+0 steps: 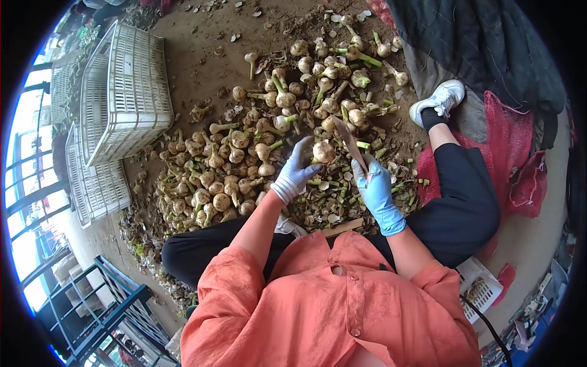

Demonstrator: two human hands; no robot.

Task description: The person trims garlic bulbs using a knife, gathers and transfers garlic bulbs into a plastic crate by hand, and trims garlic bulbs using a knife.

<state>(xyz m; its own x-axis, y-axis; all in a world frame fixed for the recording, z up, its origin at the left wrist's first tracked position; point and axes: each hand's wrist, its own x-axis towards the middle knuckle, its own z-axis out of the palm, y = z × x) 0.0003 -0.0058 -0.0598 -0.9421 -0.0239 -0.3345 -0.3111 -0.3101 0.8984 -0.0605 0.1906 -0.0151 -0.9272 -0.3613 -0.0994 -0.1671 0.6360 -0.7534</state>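
My left hand (295, 173), in a pale glove, curls at the left of a round garlic bulb (323, 153), thumb below it and fingers at its upper left. Part of the grip is blurred. In my blue-gloved right hand (375, 189) is a knife (350, 144) with a broad brownish blade, pointing up and left just beside the bulb. Under both hands lie cut stems and leaf scraps (333, 205). A large heap of garlic bulbs (232, 156) with stems spreads to the left, and more garlic bulbs (330, 72) lie ahead.
White plastic crates (131, 76) stand at the left on the dirt floor. Red mesh sacks (507, 137) and dark cloth (471, 43) lie at the right near my white shoe (441, 100). A blue metal frame (113, 300) is at the lower left, a white basket (480, 290) behind my right side.
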